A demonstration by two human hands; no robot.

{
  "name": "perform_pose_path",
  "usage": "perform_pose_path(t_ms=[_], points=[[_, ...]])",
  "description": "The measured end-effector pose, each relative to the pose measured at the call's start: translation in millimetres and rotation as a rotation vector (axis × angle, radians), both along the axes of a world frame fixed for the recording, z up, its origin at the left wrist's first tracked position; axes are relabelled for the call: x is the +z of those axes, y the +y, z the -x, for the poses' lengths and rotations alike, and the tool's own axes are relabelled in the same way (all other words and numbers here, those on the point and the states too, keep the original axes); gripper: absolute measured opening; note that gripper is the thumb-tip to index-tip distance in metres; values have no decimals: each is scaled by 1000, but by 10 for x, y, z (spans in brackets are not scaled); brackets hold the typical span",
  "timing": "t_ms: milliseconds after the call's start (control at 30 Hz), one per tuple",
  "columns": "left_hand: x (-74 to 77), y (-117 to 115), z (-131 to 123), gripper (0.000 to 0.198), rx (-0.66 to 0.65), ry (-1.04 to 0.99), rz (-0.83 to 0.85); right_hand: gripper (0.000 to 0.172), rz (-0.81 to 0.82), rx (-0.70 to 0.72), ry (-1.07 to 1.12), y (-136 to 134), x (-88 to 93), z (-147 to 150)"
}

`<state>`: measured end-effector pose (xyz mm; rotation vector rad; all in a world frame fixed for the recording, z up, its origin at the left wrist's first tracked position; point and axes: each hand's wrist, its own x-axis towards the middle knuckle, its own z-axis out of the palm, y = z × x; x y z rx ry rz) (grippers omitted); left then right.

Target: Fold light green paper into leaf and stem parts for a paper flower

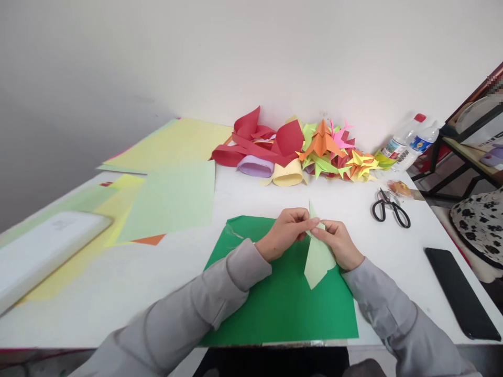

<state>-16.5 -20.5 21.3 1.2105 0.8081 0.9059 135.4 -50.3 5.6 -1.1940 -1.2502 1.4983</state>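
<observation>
Matt pale-green folded paper [318, 256], matt green paper sheet [283, 309], smooth white table [243, 199], glossy black phone [459, 298]

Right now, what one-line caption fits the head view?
Left hand and right hand pinch a folded paper over a green sheet; scissors and an origami pile lie beyond.

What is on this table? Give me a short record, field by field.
left hand: pinches the light green folded paper near its top
right hand: pinches the same paper from the other side
beneath: dark green sheet on the white table
back: pile of folded paper figures, two bottles
right: scissors, black phone
left: loose pastel sheets
</observation>
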Motion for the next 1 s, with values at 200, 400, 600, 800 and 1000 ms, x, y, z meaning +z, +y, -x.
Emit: perform_pose_path(t_ms=[200, 400, 600, 800, 1000], points=[[9, 15, 23, 43, 101, -27, -42, 33, 67, 25, 62, -19, 37, -26], [-17, 14, -1, 37, 140, 25, -187, 34, 14, -23, 5, -5, 23, -15], [-44, -17, -38, 35, 186, 44, -247, 35, -14, -16, -42, -14, 34, -16], [-75, 17, 1, 36, 132, 11, -223, 37, -56, 22, -89, -7, 36, -19], [-89, 25, 23, 33, 54, 20, -158, 36, -23, -2, -23, -16, 23, -22]])
